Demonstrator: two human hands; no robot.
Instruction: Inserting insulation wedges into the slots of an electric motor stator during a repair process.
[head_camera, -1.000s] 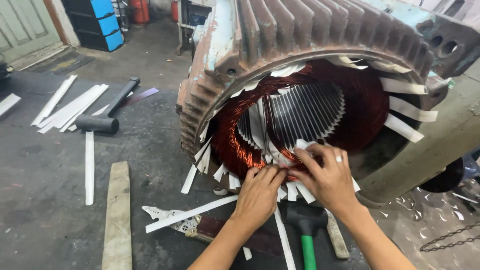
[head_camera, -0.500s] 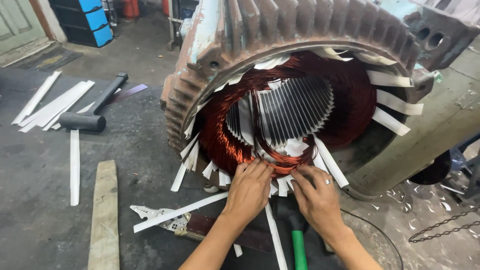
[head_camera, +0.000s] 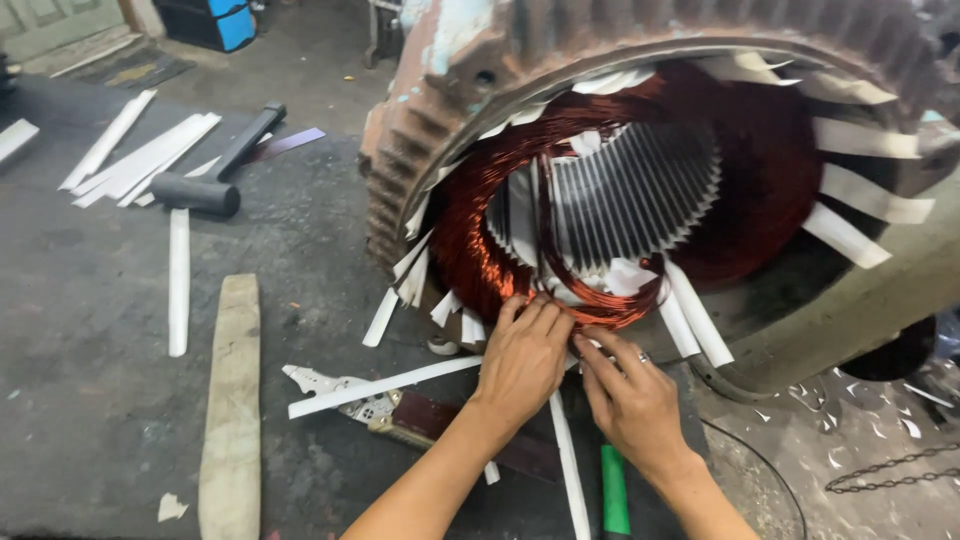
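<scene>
Both hands have dropped a little and drawn together at the near lip of the stator (head_camera: 640, 170). The left hand (head_camera: 522, 360) lies palm-down, fingers curled onto the copper coil (head_camera: 600, 305) where it leaves the bottom slots. A second ago the right hand (head_camera: 632, 395) was further right and higher among the paper strips (head_camera: 690, 320); now it sits just beside the left, fingertips pinching at the same bundle of wire. Neither hand is clenched; both are pressing and gripping the winding. To me that looks like the work settling on one spot. A mallet (head_camera: 215, 165) lies far left, a wooden slat (head_camera: 230, 400) nearer.
</scene>
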